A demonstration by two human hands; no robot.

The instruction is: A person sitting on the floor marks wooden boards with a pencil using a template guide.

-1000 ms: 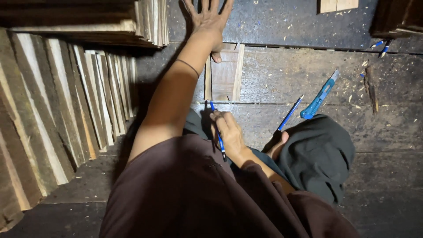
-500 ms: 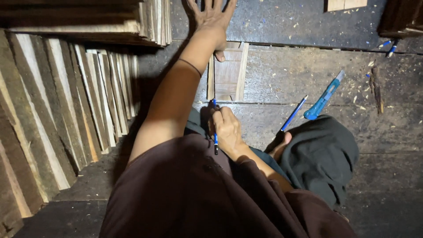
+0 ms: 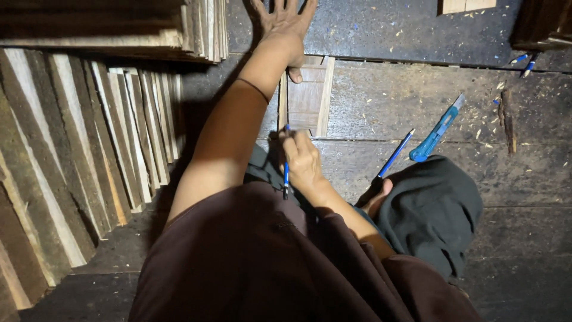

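Left hand (image 3: 285, 27) flat, fingers spread, pinning wood piece (image 3: 305, 98) | right hand (image 3: 302, 161) gripping pen (image 3: 286, 173), apparently marking near edge | best: steady pressure.

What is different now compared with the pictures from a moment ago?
The right hand with its blue pen has crept up to the near end of the small wooden piece; the pen has swung from slanted to nearly upright. The left hand stays spread flat on the floor, thumb on the piece. The utility knife and spare pen have not moved.
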